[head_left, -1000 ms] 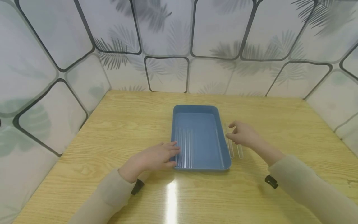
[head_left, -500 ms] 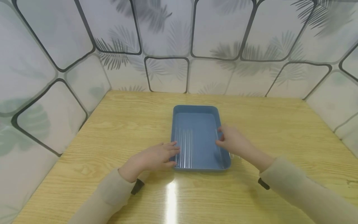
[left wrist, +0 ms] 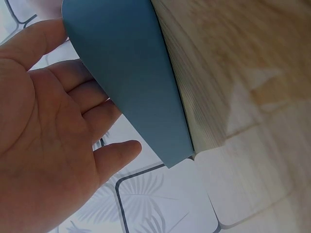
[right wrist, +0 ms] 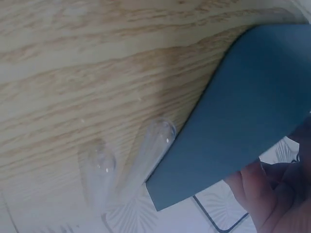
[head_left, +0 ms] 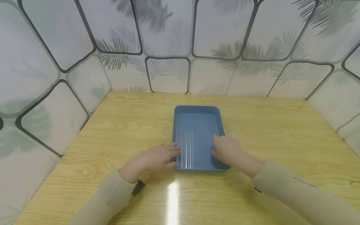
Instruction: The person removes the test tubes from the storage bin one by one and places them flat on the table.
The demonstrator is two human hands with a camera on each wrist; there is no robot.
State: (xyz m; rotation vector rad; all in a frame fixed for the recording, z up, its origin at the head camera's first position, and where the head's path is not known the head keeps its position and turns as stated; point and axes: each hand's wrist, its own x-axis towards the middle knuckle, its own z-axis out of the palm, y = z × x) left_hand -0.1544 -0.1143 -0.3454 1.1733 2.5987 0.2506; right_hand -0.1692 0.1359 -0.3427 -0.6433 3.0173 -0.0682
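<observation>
A blue tray [head_left: 201, 125] lies on the table, with several clear test tubes [head_left: 187, 150] side by side along its left inside. My left hand [head_left: 157, 157] rests at the tray's left rim, fingers extended over it; the left wrist view shows this hand [left wrist: 63, 111] beside the outer wall. Reaching over the right rim, my right hand [head_left: 229, 151] has its fingers bent down into the tray. Its fingertips, and whatever they touch, are hidden. Just outside the right wall lie two more test tubes [right wrist: 150, 150], rounded ends showing in the right wrist view.
The tray stands near the middle of a wood-grain table [head_left: 135, 122]. Patterned fabric walls [head_left: 168, 75] close off the back and both sides. A bright light reflection [head_left: 172, 203] falls on the table in front of the tray.
My right hand has moved left and slightly down, from above the test tubes on the table to inside the tray's right side. The left hand and the tray have stayed in place.
</observation>
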